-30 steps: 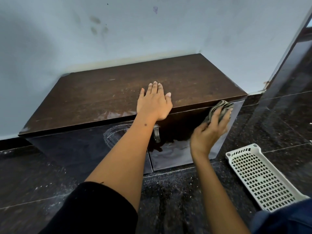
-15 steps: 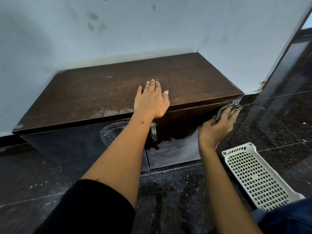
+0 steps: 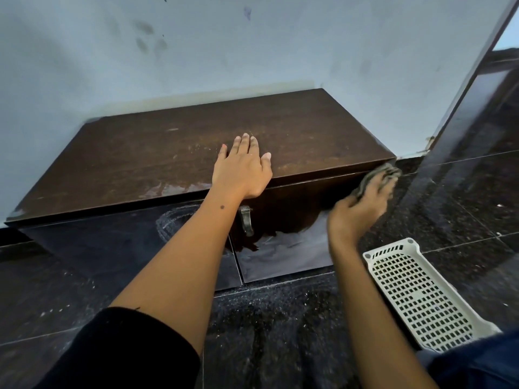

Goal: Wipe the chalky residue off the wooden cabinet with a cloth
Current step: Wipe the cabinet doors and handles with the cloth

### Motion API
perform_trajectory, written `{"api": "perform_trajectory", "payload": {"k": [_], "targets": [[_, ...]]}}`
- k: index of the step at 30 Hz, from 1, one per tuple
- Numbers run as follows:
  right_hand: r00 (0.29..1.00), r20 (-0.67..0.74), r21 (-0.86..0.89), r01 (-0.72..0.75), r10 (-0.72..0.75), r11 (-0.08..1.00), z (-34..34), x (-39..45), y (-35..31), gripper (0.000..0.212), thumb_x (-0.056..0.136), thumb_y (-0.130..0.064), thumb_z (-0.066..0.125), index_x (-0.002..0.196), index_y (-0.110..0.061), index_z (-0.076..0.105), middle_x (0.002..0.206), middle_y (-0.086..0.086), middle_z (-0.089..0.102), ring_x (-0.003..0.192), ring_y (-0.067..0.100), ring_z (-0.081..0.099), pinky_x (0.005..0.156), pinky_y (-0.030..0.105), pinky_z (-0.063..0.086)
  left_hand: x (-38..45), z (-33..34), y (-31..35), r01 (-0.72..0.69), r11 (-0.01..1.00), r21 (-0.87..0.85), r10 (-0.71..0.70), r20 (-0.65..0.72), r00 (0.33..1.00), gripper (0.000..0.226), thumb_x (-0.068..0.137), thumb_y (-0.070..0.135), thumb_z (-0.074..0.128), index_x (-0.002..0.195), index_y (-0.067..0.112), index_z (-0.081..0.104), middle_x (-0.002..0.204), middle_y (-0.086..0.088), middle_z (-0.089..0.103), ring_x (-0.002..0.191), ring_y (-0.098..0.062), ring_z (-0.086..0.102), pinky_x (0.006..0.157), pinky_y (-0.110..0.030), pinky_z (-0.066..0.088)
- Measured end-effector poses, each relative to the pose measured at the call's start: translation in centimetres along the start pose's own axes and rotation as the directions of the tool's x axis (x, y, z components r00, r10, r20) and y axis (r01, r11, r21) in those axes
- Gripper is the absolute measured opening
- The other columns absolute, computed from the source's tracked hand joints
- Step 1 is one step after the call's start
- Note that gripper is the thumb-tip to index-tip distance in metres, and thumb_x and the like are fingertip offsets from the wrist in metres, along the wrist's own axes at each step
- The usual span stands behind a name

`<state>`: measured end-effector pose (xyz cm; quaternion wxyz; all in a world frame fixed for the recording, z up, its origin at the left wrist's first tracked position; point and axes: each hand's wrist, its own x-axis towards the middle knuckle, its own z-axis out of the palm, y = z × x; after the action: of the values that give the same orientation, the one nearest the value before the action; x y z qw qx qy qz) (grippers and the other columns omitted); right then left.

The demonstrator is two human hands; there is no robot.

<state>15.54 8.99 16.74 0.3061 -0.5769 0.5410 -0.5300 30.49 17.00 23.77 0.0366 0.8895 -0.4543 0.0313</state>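
Low dark wooden cabinet [image 3: 174,153] against pale wall [image 3: 252,51], on dark speckled floor [image 3: 280,332]. Left hand [image 3: 243,169] flat on cabinet top near front edge, fingers straight and together, palm down, holding nothing. Right hand [image 3: 361,209] at upper right corner of right door [image 3: 283,256], pressing grey cloth [image 3: 379,176] against door front just under top edge; fingers laid over cloth, cloth bunched beneath and past fingertips, hand motion-blurred so exact curl hard to read. Cloth touching cabinet's far right front corner. Metal handle [image 3: 245,220] on door front, just below left wrist. Chalky swirl [image 3: 174,223] on left door, partly behind left forearm. Pale smear patches [image 3: 168,189] along near edge of top, left of left hand; faint white specks further back on top. Lower part of right door hazy grey, upper part darker. White perforated plastic basket [image 3: 421,296] on floor near right, just right of right forearm. Black sleeve [image 3: 126,352] on left upper arm. Dark door frame [image 3: 477,80] at far right.
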Motion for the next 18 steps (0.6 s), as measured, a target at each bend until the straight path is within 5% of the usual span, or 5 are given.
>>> {"api": "perform_trajectory", "payload": {"k": [4, 12, 16, 18], "targets": [[0.985, 0.097, 0.051, 0.137, -0.141, 0.989, 1.1, -5.5, -0.3, 0.072, 0.083, 0.015, 0.041, 0.147, -0.013, 0.026, 0.158, 0.004, 0.006, 0.143, 0.025, 0.012, 0.115, 0.027, 0.008, -0.2, 0.0, -0.2, -0.013, 1.000, -0.015, 0.014, 0.006, 1.000, 0.059, 0.100, 0.042, 0.008, 0.150, 0.010, 0.006, 0.159, -0.007, 0.002, 0.146, -0.020, 0.000, 0.118, -0.041, 0.001], [0.995, 0.081, 0.005, -0.063, 0.062, 0.998, -1.2, 2.6, 2.6, 0.062, 0.085, 0.012, 0.040, 0.144, -0.002, 0.030, 0.155, 0.015, 0.017, 0.142, 0.027, 0.020, 0.114, 0.021, 0.010, 0.0, 0.1, -0.2, -0.014, 1.000, -0.018, 0.014, -0.011, 1.000, 0.059, 0.100, 0.041, 0.009, 0.150, 0.009, 0.008, 0.158, -0.008, 0.004, 0.146, -0.021, 0.002, 0.118, -0.041, 0.002], [0.991, 0.113, 0.044, 0.066, -0.070, 0.997, 0.9, -4.1, 1.3, 0.067, 0.085, 0.015, 0.040, 0.147, -0.005, 0.023, 0.157, 0.009, 0.004, 0.141, 0.023, 0.009, 0.097, -0.009, -0.003, -0.1, 0.1, -0.1, -0.011, 1.000, -0.021, 0.010, -0.008, 1.000, 0.059, 0.100, 0.041, 0.010, 0.150, 0.009, 0.008, 0.158, -0.008, 0.004, 0.146, -0.021, 0.001, 0.118, -0.041, 0.002], [0.973, 0.212, 0.082, 0.072, -0.088, 0.994, 2.0, -8.0, 1.4, 0.072, 0.085, 0.014, 0.042, 0.148, -0.013, 0.020, 0.154, -0.004, -0.004, 0.143, 0.023, 0.004, 0.095, -0.008, -0.006, -0.2, 0.0, -0.2, -0.009, 1.000, -0.027, 0.009, -0.003, 1.000, 0.059, 0.100, 0.041, 0.009, 0.150, 0.009, 0.007, 0.158, -0.007, 0.003, 0.146, -0.020, 0.001, 0.118, -0.041, 0.001]]}}
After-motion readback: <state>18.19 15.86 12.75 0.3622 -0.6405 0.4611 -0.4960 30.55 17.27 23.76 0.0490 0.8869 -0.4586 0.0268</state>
